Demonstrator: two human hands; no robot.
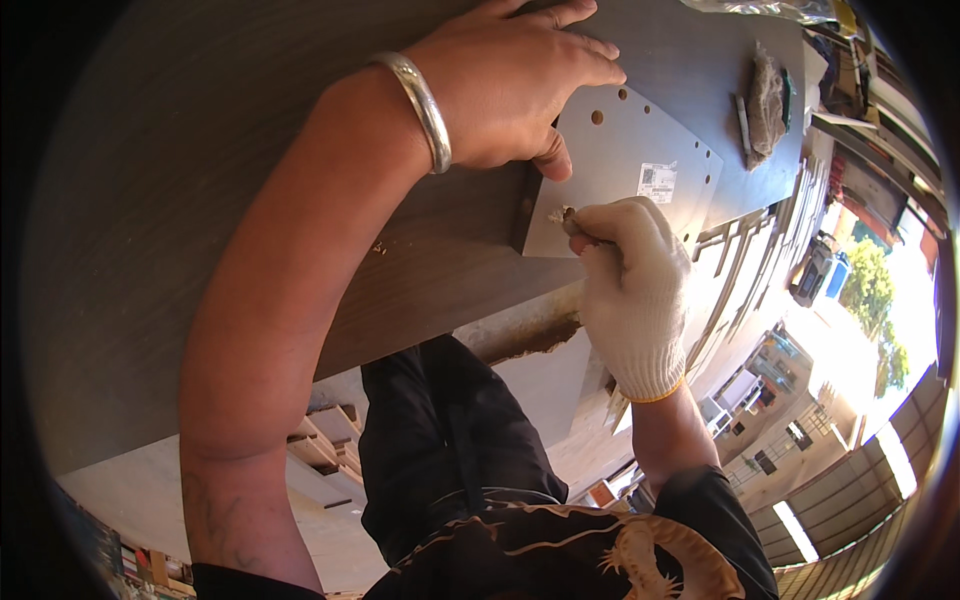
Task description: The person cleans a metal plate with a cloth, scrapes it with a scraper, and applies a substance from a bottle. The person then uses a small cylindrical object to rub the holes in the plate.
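A flat grey panel (605, 155) with several round holes and a white printed label lies on a large dark wood-grain board (270, 290). My bare left hand (505, 90), with a silver bangle at the wrist, reaches across to the panel's left side. Its fingers are spread, the thumb at the panel's edge. My right hand (640, 285) wears a white knitted glove with bare fingertips. Thumb and forefinger are pinched together low on the panel, beside pale shavings (556, 215). A small dark bit shows at the fingertips, too small to name.
Toward the far right of the work surface lie a plastic-wrapped bundle (767, 108) and a thin pale stick (743, 125). A few crumbs (380, 249) dot the dark board. Long stacked strips (745, 255) stand beyond the right edge. Wooden pieces sit below the front edge.
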